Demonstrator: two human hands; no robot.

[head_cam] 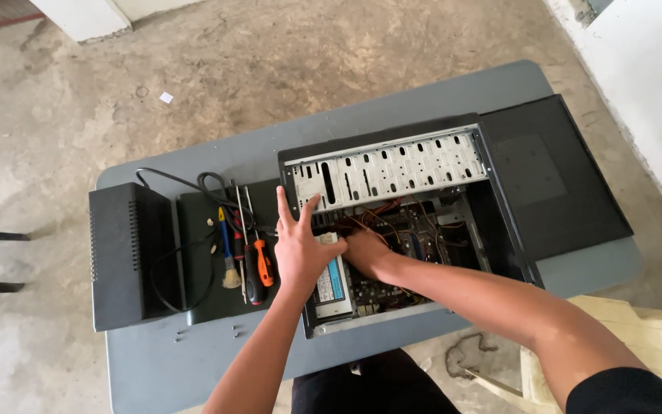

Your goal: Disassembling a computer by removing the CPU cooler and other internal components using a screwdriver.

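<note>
your left hand lies flat with the fingers spread wide, palm down on the near left corner of the open computer case, holding nothing. its thumb side touches the power supply, the silver box that sits just to the right of your left wrist, inside the case.

your right hand is down in the case, just right of your left hand, knuckles up. its fingers curl out of sight among the orange and red wires, so i cannot tell whether it pinches anything. your forearm comes in from the right across the case's near edge.

beyond both hands runs the pale metal drive cage, with its rows of slots, along the far side of the case. under and to the right of your right hand lies the motherboard, partly hidden by cables.

left of your left hand, touching nothing, the tools lie side by side on a black panel: an orange-handled screwdriver, a red and black one and a small blue-handled brush. a black cable loops over them. further left stands a black vented box. far right of your right arm, another black panel lies flat. everything rests on a grey table.
</note>
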